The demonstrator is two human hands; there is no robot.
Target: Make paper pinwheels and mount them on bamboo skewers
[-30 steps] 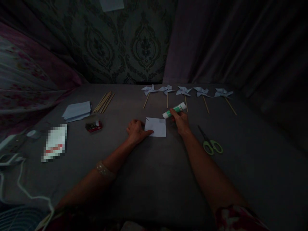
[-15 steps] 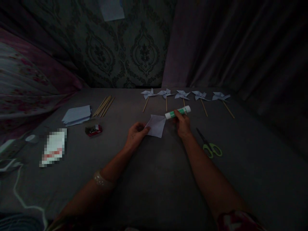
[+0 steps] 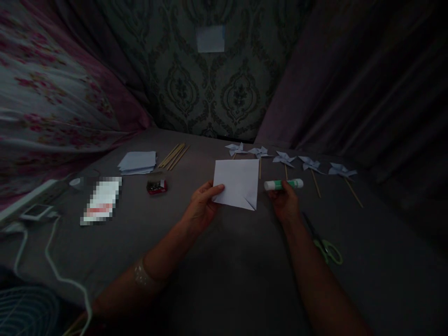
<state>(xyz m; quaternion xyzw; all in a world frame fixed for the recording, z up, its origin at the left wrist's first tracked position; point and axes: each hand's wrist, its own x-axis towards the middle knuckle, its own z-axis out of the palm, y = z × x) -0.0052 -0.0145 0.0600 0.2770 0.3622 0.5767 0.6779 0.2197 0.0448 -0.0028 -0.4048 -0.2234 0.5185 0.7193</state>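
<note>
My left hand (image 3: 203,204) pinches the left edge of a white square paper sheet (image 3: 237,183) and holds it raised and tilted above the grey surface; a small corner fold shows at its lower right. My right hand (image 3: 285,203) is closed round a white and green glue stick (image 3: 283,184), held level just right of the sheet. Behind both hands lies a row of several white paper pinwheels (image 3: 284,158) on wooden sticks.
Green-handled scissors (image 3: 324,242) lie by my right forearm. A stack of white paper (image 3: 137,162), loose wooden sticks (image 3: 173,155) and a small red box (image 3: 157,187) sit at the left. A white cable (image 3: 52,266) runs along the near left. Curtains close in the surface on both sides.
The left hand has lifted the sheet off the surface and turned it up toward me. The glue stick stayed in the right hand. The view has swung to the left.
</note>
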